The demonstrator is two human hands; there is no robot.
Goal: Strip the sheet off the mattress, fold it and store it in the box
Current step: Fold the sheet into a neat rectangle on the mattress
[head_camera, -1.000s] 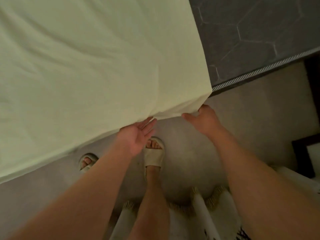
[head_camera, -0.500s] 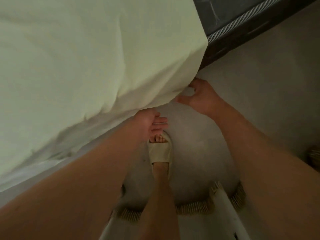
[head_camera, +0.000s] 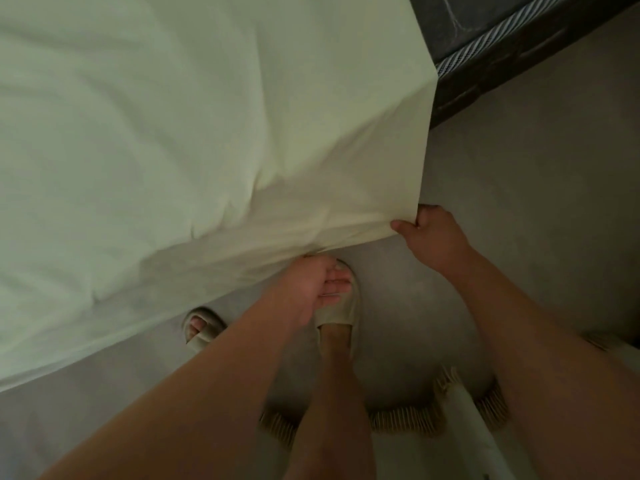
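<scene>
A pale cream sheet (head_camera: 207, 133) covers most of the view and hangs down over the near side of the bed. My right hand (head_camera: 429, 237) grips the sheet's lower corner, thumb on top of the cloth. My left hand (head_camera: 311, 285) is at the sheet's bottom edge further left, fingers curled; its hold on the hem is partly hidden. The bare dark grey mattress (head_camera: 460, 26) shows at the top right, uncovered, with a striped edge band. No box is in view.
I stand on a light floor (head_camera: 519, 202) close to the bed, feet in cream slippers (head_camera: 337, 306). A fringed white rug (head_camera: 408, 420) lies behind my feet. The dark bed base runs along the top right.
The sheet corner has been pulled down and toward me. My right hand has closed on it. My left hand has turned over and curled at the hem.
</scene>
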